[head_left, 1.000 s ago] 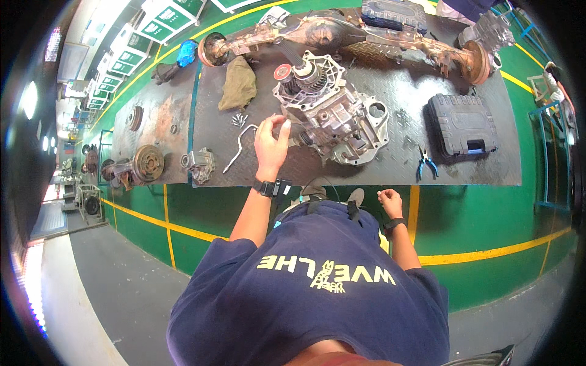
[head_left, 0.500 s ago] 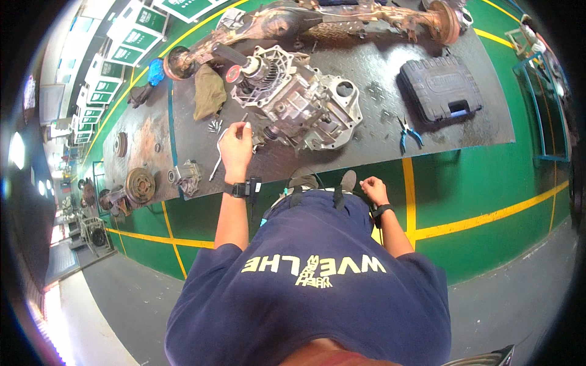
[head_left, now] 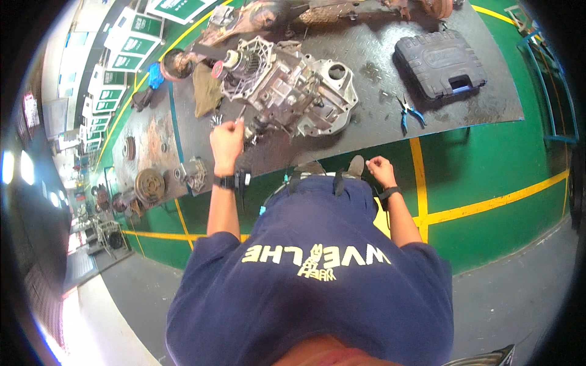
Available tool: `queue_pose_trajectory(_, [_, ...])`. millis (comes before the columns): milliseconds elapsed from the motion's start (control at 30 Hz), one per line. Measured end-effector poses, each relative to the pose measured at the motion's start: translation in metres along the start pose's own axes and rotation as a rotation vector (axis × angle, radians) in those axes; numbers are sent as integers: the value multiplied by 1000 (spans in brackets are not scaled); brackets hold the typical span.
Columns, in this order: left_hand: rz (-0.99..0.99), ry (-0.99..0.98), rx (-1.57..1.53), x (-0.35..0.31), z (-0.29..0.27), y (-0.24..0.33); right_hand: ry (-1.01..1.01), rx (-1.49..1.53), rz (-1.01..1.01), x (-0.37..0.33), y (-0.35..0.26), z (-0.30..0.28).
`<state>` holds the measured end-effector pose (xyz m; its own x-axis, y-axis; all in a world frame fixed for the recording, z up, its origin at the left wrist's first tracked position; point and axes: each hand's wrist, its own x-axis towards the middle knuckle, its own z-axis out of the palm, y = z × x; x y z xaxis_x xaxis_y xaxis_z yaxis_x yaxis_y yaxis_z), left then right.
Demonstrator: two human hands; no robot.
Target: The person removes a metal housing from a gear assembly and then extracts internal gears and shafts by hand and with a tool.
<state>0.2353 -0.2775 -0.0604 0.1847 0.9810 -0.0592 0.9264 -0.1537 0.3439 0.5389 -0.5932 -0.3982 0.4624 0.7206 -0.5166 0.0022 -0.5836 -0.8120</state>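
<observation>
My left hand [head_left: 227, 145] is closed in a pinch just left of the gearbox [head_left: 287, 91], a bare metal housing with exposed gears. From its fingertips a thin metal piece [head_left: 243, 112] pokes up; it looks like a bolt, too small to be sure. Several small bolts [head_left: 215, 120] lie just beyond that hand. My right hand [head_left: 382, 171] hangs beside my waist, off the table's near edge, fingers curled in; whether anything is inside them cannot be seen. Blue-handled pliers [head_left: 409, 115] lie partly opened on the table right of the gearbox.
A black plastic case [head_left: 439, 64] sits at the table's right. A rusty axle [head_left: 256, 17] spans the far side, near an olive cloth [head_left: 207, 90]. To the left are a round rusty drum [head_left: 149, 186] and a small metal housing [head_left: 195, 174]. The steel table [head_left: 378, 131] ends before my waist.
My view has shifted a little. My left hand has moved slightly nearer to me, still pinching, and the ratchet handle seen beside it no longer shows. My right hand has risen slightly.
</observation>
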Motion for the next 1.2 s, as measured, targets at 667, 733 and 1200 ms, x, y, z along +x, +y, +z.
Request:
queue_pose_trajectory(667, [0,-891,-258,51,-49,-50,-246,114,-357,-35,-259,56])
queue_pose_trajectory(733, [20,-841,-278,49,-46,-56,-159,209,-400,-38,-254,55])
queue_pose_trajectory(1200, [-58,-738,-487,26,-58,-174,-414,251,-108,-87,-358,187])
